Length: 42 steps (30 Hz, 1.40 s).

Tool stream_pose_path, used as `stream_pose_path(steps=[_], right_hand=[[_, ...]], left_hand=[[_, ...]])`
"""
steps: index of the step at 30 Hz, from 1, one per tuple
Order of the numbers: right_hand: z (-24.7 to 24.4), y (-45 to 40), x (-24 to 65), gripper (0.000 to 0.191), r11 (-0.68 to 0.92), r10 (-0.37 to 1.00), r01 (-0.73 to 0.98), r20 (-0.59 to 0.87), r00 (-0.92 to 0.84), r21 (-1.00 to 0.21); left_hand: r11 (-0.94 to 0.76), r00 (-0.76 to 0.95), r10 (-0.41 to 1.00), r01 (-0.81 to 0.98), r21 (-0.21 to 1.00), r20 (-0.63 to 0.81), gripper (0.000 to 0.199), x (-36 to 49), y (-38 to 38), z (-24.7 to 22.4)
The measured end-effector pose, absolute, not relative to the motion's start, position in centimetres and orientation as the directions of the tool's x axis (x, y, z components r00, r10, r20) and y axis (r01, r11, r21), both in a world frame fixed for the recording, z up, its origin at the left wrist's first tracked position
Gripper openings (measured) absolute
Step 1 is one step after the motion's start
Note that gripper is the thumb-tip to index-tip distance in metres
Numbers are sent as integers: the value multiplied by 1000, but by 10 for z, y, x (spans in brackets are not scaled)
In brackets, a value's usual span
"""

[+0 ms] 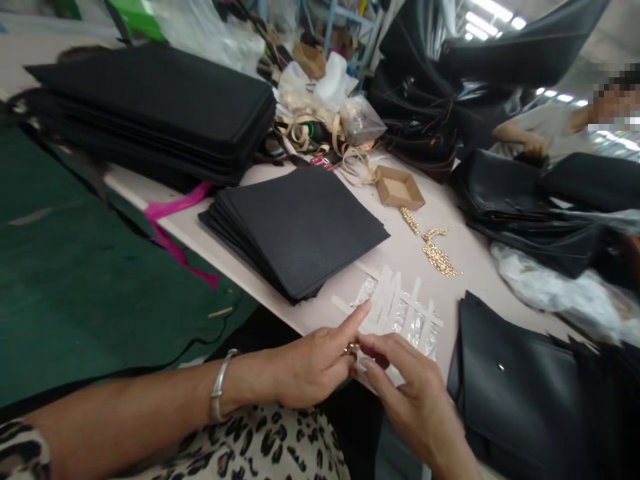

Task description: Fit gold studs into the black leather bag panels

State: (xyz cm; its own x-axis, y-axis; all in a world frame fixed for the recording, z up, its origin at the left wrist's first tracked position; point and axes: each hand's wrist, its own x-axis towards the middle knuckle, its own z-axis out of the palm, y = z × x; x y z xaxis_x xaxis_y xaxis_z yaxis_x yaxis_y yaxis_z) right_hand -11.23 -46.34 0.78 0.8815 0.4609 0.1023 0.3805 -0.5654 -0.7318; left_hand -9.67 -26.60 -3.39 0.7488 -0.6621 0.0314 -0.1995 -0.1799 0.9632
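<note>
My left hand (320, 363), with a silver bracelet at the wrist, points its index finger over the table's near edge. My right hand (407, 377) meets it, thumb and fingers pinched near the left fingertips. A small gold-coloured piece (351, 348) shows between the two hands; whether it is a ring or a loose part is unclear. What the right fingertips pinch is too small to name. Just beyond the hands lie white strips and clear plastic (400, 307). Farther off are small gold pieces (440, 257) and an open cardboard box (399, 188).
Black sheets are stacked in the middle (305, 227) and at the upper left (160, 107). Black leather-like pieces (520, 380) lie at the right. Pink ribbon (175, 207) hangs over the table edge. A person (550, 130) is at the far right.
</note>
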Motion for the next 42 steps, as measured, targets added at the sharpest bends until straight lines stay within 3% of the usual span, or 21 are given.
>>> stream_pose_path(steps=[6,9,12,15,18,21,25,32,38,42], right_hand=[[0,-442,-99,23,-485,551,558,261,793,-673],[-1,-435,-96,25,-441,592,616,304,746,-653],[-1,-436,-92,17,-466,537,514,231,811,-720],[1,-441,-76,8,-518,385,343,144,912,-784],[5,-436,-44,21,-553,271,253,116,956,-794],[9,-417,-2,29,-584,261,265,131,956,-768],[7,-377,50,30,-656,318,337,158,935,-675],[4,-336,73,25,-745,459,453,116,881,-489],[15,-348,35,27,-679,587,305,-245,772,-668],[10,-341,30,28,-622,526,109,-310,792,-775]], left_hand=[[-210,756,-655,-196,958,11,80,-96,-253,-40],[-137,775,-632,-139,981,22,78,-95,-249,-42],[24,821,-570,59,998,-35,68,-95,-243,-38],[197,853,-491,303,932,-174,56,-98,-231,-30],[248,878,-376,404,881,-297,36,-102,-210,-23],[224,922,-168,380,897,-348,25,-105,-186,-21],[262,935,46,327,908,-351,38,-100,-161,-22],[332,939,72,295,896,-335,40,-90,-150,-22],[625,880,244,179,760,-408,40,-95,-148,-30],[786,866,229,106,609,-445,45,-93,-144,-33]])
